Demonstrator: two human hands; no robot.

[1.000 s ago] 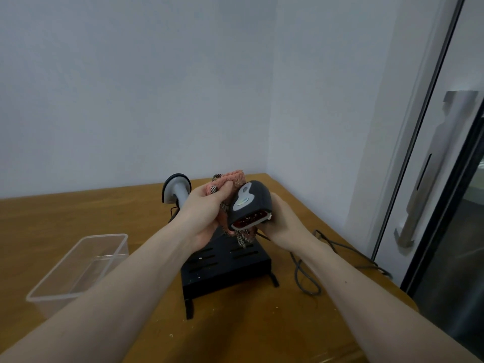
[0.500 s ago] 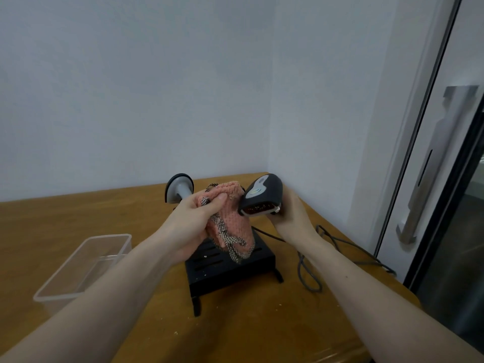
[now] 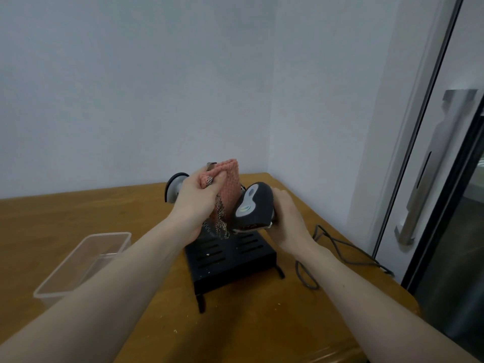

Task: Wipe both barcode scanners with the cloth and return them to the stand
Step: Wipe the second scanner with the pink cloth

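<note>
Two grips: left hand point(image 3: 195, 203) clutches cloth point(image 3: 230, 189); right hand point(image 3: 286, 221) clasps dark scanner point(image 3: 252, 205) beside it.

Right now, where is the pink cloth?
In the head view, the pink cloth is bunched in the left hand, above the black stand, pressed against the dark scanner.

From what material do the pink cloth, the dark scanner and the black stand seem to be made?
Pink cloth: soft knitted or waffle-weave textile, judging by its bumpy grid. Dark scanner: likely moulded plastic, smooth and matte, with a grey inlay. Black stand: probably painted sheet metal, flat with cut slots; plastic is possible.
</note>
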